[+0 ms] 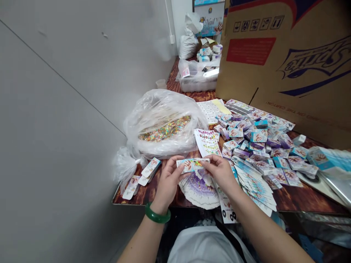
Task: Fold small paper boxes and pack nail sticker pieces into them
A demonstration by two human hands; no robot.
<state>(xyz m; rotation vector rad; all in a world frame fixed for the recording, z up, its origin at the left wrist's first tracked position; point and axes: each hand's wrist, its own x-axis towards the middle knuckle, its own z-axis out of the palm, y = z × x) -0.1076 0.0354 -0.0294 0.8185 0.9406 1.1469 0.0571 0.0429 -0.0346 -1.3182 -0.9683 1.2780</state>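
My left hand (pixel 168 179) and my right hand (pixel 219 171) together pinch a small flat printed packet (pixel 192 164) by its two ends, just above the near edge of the wooden table (pixel 296 199). A green bangle (pixel 157 215) circles my left wrist. Under the hands lies a fanned stack of flat printed cards (pixel 200 191). A sticker sheet (pixel 207 142) lies just beyond the packet.
A clear plastic bag of glittery pieces (pixel 163 124) sits at the left by the wall. Several small folded boxes (pixel 255 140) are heaped at the right, with fanned cards (pixel 256 182) beside them. A big cardboard carton (pixel 287 62) stands behind. A clear bin (pixel 196 78) sits farther back.
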